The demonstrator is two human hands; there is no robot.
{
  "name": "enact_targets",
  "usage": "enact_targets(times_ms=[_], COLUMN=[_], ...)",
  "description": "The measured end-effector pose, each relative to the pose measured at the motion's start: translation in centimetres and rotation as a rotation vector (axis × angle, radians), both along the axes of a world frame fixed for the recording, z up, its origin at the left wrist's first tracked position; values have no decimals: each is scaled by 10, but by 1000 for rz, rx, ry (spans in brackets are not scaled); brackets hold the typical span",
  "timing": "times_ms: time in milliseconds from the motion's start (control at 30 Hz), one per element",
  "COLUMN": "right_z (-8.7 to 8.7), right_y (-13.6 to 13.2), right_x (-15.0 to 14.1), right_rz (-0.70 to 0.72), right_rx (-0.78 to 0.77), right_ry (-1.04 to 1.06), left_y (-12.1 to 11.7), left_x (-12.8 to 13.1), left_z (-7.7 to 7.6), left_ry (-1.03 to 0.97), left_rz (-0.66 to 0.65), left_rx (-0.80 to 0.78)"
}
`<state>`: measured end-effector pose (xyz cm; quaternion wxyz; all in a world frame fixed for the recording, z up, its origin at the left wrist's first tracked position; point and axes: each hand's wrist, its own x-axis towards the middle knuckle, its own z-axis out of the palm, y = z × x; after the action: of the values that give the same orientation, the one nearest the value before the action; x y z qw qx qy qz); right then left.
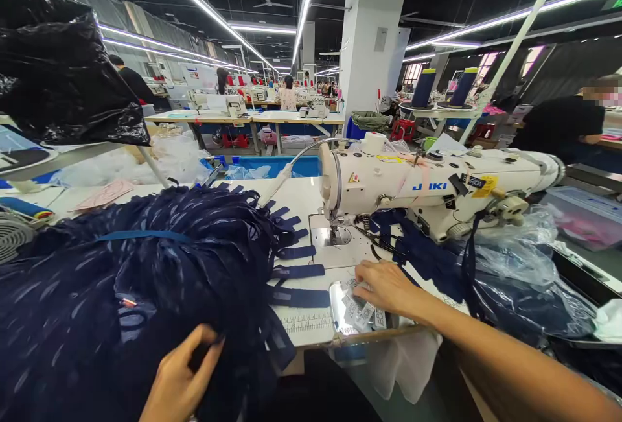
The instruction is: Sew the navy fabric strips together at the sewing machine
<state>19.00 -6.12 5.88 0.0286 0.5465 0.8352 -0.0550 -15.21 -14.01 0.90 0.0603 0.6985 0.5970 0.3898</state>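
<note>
My left hand [187, 370] is closed, thumb and forefinger pinching an edge of navy fabric at the front of a large bundle. That bundle of navy garment pieces [160, 266] fills the left side, with a blue tie across it and strap ends fanned out towards the sewing machine. My right hand [386, 286] is closed with its fingertips down at small printed labels [365, 313], which lie on a shiny metal plate [340, 308] at the table edge. A label seems to be between the fingers. The white sewing machine [383, 179] stands just beyond, its presser foot [333, 234] over the needle plate.
Black scissors [379, 234] and navy fabric [427, 253] lie under the machine arm. Clear plastic bags [515, 260] are at the right. A black plastic bag [68, 78] hangs at upper left. Thread cones [422, 89] stand behind. A person [554, 120] works at far right.
</note>
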Motion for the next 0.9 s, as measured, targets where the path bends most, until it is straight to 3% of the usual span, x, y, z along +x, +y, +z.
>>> enact_targets(times_ms=[167,233,333,400,500,633,733,800,900], right_z=[-11,-13,-12,-11,-12,-18,-17,-12,-8], right_y=[-4,-2,-2,-3,-6,-8,-14,-19,-20], right_x=[-10,-9,-8,-7,-5,1,-2,-16,-50], right_rz=[-8,-7,-10,-18,-14,33,68,103,187], right_rx=[-92,-105,-129,-148,-176,-132,-91,-206,-585], right_ry=[13,55,144,199,239,293,435,594,838], left_y=[86,115,144,147,124,62,19,-1,-18], left_x=[20,31,47,56,65,71,72,69,66], left_z=[14,18,23,25,28,34,32,26,11], left_ry=[-178,-227,-235,-227,-127,197,301,322,363], left_rz=[-54,-106,-150,-167,-171,-286,-290,-279,-237], left_rx=[-189,-198,-155,-149,28,434,526,529,527])
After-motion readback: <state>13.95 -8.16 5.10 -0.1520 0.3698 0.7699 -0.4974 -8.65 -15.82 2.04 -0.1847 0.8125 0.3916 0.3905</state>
